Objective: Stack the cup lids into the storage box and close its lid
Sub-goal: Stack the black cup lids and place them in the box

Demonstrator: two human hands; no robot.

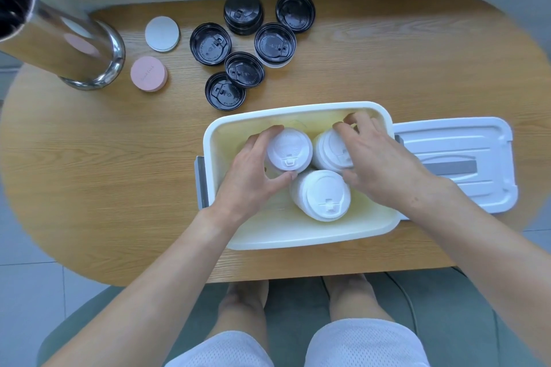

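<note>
Black cup lids (pixel 243 48) wait on the surface, unpacked. Your left hand (pixel 253 173) grips one white lid stack (pixel 288 149) in the storage box (pixel 298 235), your right hand (pixel 378 164) another (pixel 329 149). Box lid (pixel 465 140) lies off, rightward.

This looks like a café or drinks-shop seating corner, though a home cannot be ruled out. A rounded wood-grain surface (pixel 89 176) fills the middle of the frame, set against a pale wall ledge along the top. At upper left a polished metal column (pixel 68 39) rises from it. Disposable black cup lids (pixel 244 68) and round coasters (pixel 148 73) lie at upper centre. Grey floor tiles (pixel 26 286) show at lower left.
</note>
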